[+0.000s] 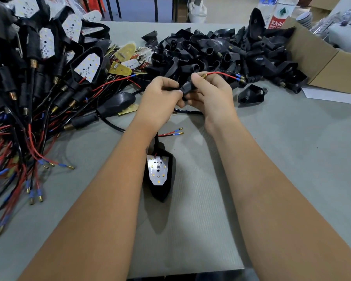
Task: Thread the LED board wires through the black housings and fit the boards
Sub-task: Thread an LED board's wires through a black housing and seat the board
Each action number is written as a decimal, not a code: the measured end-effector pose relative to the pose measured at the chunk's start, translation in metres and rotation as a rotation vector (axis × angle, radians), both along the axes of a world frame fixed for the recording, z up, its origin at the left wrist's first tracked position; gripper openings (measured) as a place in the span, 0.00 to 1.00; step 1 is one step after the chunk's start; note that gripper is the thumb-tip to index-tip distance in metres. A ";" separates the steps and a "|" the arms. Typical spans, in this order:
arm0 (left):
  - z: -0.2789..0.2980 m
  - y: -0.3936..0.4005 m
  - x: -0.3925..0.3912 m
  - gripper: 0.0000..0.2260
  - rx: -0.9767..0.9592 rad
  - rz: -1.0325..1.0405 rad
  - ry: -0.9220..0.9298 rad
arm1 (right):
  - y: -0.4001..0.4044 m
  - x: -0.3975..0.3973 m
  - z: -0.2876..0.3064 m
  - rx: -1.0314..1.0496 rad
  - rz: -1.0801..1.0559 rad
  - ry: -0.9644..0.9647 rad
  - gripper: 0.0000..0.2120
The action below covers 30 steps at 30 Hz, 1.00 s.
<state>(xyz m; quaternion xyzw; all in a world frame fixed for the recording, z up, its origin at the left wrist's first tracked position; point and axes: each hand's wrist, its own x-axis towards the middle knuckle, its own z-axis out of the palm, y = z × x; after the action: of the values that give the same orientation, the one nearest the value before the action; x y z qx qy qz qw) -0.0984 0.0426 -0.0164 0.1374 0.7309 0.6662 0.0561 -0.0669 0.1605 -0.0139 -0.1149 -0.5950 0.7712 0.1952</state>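
- Grey table carries my heap of empty black housings at the far side.
- Finished housing with its LED board lies between my forearms.
- My left hand and right hand both grip one small housing; its red wire pokes out rightward.

Housing mostly hidden between left hand and right hand. Bottle label cut off by top edge. Left pile runs off frame.

Assembly workshop: piled black housings, wired lamps, carton.
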 end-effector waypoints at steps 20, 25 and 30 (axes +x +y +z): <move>-0.001 -0.010 -0.004 0.10 -0.090 -0.237 -0.105 | 0.009 -0.005 -0.006 -0.007 -0.230 0.049 0.11; 0.002 -0.020 -0.007 0.12 -0.139 -0.344 -0.139 | 0.012 -0.006 -0.007 -0.023 -0.292 0.079 0.10; 0.006 -0.025 -0.007 0.12 -0.159 -0.436 -0.184 | 0.014 -0.009 -0.007 -0.084 -0.384 0.107 0.12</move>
<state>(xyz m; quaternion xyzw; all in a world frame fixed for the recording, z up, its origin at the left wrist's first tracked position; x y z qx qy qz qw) -0.1051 0.0177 -0.0104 0.2257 0.7259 0.5886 0.2752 -0.0756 0.1745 -0.0213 -0.1931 -0.5182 0.7489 0.3652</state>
